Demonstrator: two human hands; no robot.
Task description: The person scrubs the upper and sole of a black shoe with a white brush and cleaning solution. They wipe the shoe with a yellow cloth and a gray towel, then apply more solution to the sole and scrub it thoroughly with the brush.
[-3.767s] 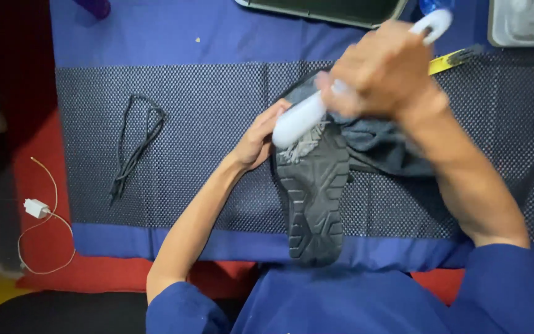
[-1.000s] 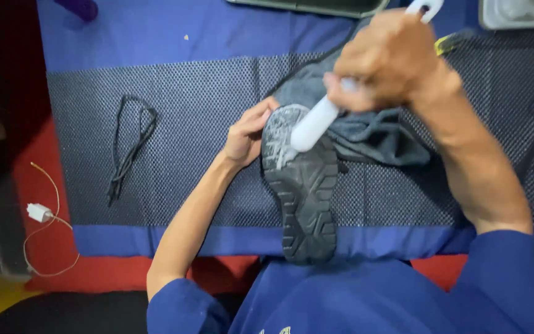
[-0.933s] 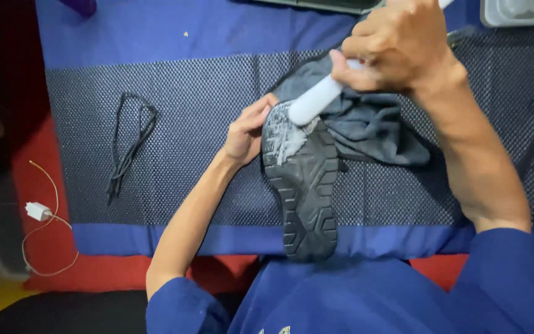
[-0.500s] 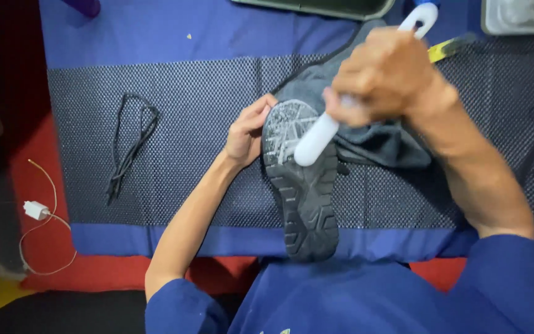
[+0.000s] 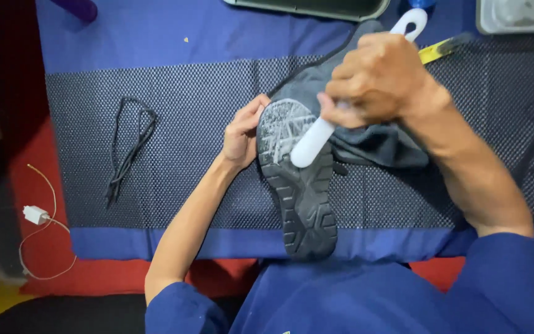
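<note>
The upturned shoe (image 5: 298, 185) lies between left hand (image 5: 242, 133) and brush-gripping right hand (image 5: 375, 80).

Left hand (image 5: 242, 133) out in front, fingers curled, palm turned rightward, cupped against something at its fingertips. Left forearm bare, running up from lower left, elbow bent, blue sleeve at upper arm. Right hand (image 5: 375, 80) higher and further forward, closed in tight fist, knuckles up, thumb tucked under. Right forearm bare, slanting down to blue sleeve at lower right. Hands near, not touching.
</note>
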